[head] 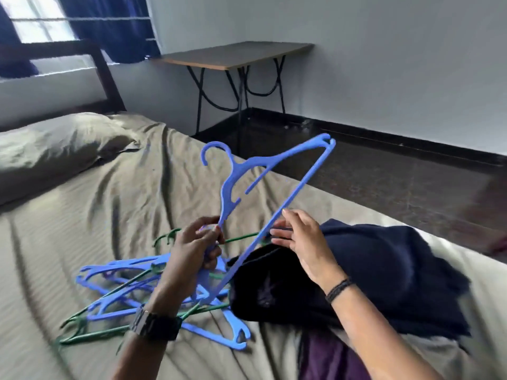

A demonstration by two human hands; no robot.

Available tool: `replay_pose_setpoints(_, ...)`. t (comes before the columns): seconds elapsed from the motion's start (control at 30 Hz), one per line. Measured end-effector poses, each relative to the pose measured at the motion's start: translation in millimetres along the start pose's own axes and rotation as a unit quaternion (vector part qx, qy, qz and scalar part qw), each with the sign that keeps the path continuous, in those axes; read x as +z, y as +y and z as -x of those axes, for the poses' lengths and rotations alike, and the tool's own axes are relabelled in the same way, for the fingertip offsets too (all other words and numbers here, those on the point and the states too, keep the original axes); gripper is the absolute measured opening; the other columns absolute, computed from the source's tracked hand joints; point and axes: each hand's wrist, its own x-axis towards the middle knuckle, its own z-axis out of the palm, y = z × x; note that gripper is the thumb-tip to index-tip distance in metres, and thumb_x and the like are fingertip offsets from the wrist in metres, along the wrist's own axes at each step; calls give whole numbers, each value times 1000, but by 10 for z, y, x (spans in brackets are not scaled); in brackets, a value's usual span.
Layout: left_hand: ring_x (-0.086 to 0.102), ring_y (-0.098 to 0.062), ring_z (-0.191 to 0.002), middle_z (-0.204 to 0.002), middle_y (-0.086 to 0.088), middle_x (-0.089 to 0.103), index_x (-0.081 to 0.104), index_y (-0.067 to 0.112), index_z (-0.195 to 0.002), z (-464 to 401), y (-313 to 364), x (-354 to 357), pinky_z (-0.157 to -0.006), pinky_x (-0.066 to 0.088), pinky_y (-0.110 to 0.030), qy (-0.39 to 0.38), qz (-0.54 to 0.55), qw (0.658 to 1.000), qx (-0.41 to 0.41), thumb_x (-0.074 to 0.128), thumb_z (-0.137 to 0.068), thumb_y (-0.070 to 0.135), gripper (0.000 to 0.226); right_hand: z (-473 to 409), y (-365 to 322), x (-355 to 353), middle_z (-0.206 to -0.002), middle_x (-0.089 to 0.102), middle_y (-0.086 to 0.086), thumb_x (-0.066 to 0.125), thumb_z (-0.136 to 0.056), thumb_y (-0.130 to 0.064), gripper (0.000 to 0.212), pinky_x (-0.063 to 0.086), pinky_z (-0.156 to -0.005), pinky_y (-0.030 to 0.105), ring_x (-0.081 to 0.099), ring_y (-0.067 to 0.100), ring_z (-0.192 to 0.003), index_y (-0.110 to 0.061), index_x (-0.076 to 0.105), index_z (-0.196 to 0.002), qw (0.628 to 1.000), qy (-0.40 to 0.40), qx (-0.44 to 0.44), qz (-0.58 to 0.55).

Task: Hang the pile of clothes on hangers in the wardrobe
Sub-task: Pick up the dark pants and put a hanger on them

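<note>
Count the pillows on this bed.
1. The pillow lies at the head of the bed, far left, beside the dark headboard. Others may lie outside the frame.

The left hand (197, 242) grips a blue hanger (274, 204) above the bed (109, 193). The right hand (299, 239) touches its bar, over dark clothes (370, 272).

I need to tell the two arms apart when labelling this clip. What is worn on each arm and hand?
The left hand is bare, with a chunky dark watch on a link-style band at the wrist. The right hand is bare too, with a thin dark braided bracelet around its wrist. No sleeves show on either forearm, and no rings or gloves are visible.
</note>
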Motion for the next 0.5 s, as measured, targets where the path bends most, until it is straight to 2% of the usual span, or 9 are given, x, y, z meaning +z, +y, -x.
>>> replay_pose_setpoints(0.1,31,-7,-38,-63,-7,50,57,10,-94,-89,-116,421,-36,24,-11,-69,-66,995,-8,41,-97,-4,22,2,-64,-403,-81,49,7,51,-97,-11,8,54,-65,32,60,23,-71,-11,44,-95,992,84,22,-93)
replay_pose_setpoints(0.17,32,-8,-39,-63,-7,49,57,12,-95,-141,-168,630,-36,25,-14,-124,-141,982,-9,39,-98,-3,23,-38,-27,-733,-92,52,12,62,-89,-11,28,55,-74,40,61,27,-80,-10,39,-105,982,175,10,-72)
replay_pose_setpoints(0.23,32,-7,-39,-61,-3,47,56,15,-96,-176,-218,834,-36,24,-15,-176,-183,967,-20,39,-99,-1,23,-28,15,-1087,-123,50,23,78,-71,-22,74,43,-100,49,53,37,-112,-3,34,-129,947,301,-30,104)
replay_pose_setpoints(0.27,32,-7,-38,-60,-2,46,55,16,-96,-192,-243,923,-36,24,-15,-196,-192,961,-25,39,-99,0,23,-4,17,-1256,-139,39,27,82,-67,-22,95,30,-110,47,40,40,-129,1,27,-141,915,343,-50,206)
replay_pose_setpoints(0.33,33,-6,-37,-59,-1,46,55,16,-96,-237,-294,1054,-35,27,-16,-235,-226,945,-18,40,-99,0,23,77,-29,-1535,-152,13,32,83,-67,-19,112,13,-115,42,16,41,-142,0,11,-150,843,392,-100,354)
replay_pose_setpoints(0.4,35,-7,-39,-60,-2,47,56,16,-97,-284,-379,1146,-37,32,-18,-284,-274,919,-11,42,-98,0,21,148,-97,-1796,-155,7,29,83,-68,-20,112,13,-115,47,11,42,-143,-10,10,-153,768,400,-132,482)
replay_pose_setpoints(0.43,36,-8,-40,-61,-3,47,56,16,-98,-298,-428,1180,-38,35,-20,-305,-287,908,-13,43,-97,0,20,128,-81,-1928,-155,15,26,82,-69,-21,104,15,-113,53,15,42,-142,-13,18,-152,732,376,-131,553)
replay_pose_setpoints(0.5,41,-11,-43,-61,-4,49,56,14,-98,-334,-517,1210,-44,41,-24,-334,-286,898,-23,45,-97,-1,18,107,-102,-2117,-138,48,19,74,-78,-23,67,22,-107,58,38,39,-132,-12,46,-137,675,263,-117,679)
